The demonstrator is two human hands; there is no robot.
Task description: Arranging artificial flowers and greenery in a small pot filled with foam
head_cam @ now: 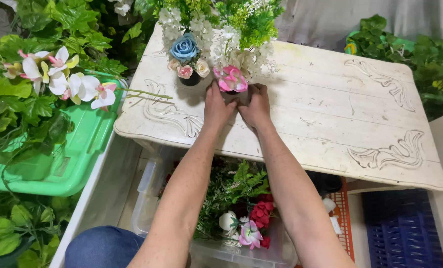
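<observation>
Two bare hands at work over a whitewashed carved wooden table (330, 124); going from the left: spray of white and pink artificial orchids (65, 79) lying across a green plastic tub (67, 168), well apart from the hands; small dark pot of blue, pink and cream fabric roses (185, 59) standing on the table, just beside the left hand (218, 106); left hand curled close, fingertips pressed to the base of a tall bunch of white and green artificial blooms with a pink orchid head (232, 79) at its front; right hand (256, 105) likewise closed narrow on the other side of that base, thumbs nearly meeting; whatever holder sits under the bunch mostly hidden by both hands, so impossible to tell its shape; probably light and top-heavy, stems stiff with wire, petals soft and easily crushed or pulled loose, hence best gripped low at the base or the gathered stems, not by the blossoms; below the table edge, clear plastic bin of red, white and pink artificial flowers (246, 223); further right, dark blue plastic crate (405, 233) on the floor.
</observation>
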